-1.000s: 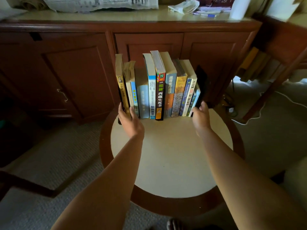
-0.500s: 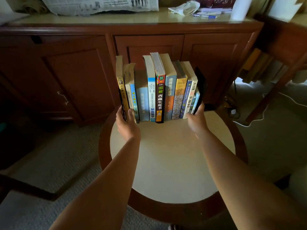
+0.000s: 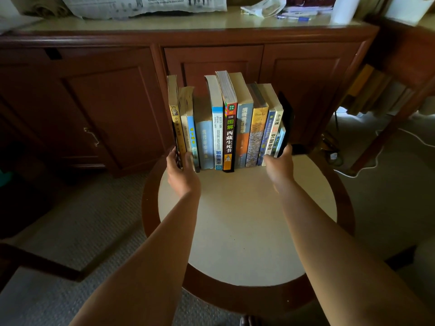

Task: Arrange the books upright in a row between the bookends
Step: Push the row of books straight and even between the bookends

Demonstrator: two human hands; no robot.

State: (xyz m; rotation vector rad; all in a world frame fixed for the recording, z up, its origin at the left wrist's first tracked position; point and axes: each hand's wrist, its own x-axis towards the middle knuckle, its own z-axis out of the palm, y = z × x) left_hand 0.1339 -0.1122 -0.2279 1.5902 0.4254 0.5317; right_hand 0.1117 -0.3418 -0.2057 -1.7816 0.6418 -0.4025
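Several books [image 3: 229,128] stand upright in a row at the far edge of the round table [image 3: 247,227], spines facing me. A black bookend [image 3: 286,123] leans against the right end of the row. A thin dark bookend at the left end is mostly hidden behind the yellow book [image 3: 175,123]. My left hand [image 3: 182,175] clasps the bottom of the leftmost books and that bookend, thumb on the spines. My right hand [image 3: 279,165] grips the base of the right bookend and the last books.
A brown wooden cabinet [image 3: 117,102] stands right behind the table, with newspaper [image 3: 146,5] and papers on top. Carpet surrounds the table. A white cable [image 3: 376,161] runs on the floor at right, near a desk leg. A dark chair arm [image 3: 35,262] is at lower left.
Both hands have drawn slightly inward and toward me along the row's ends, pressing the books closer. The view has shifted a little; the row stands straighter.
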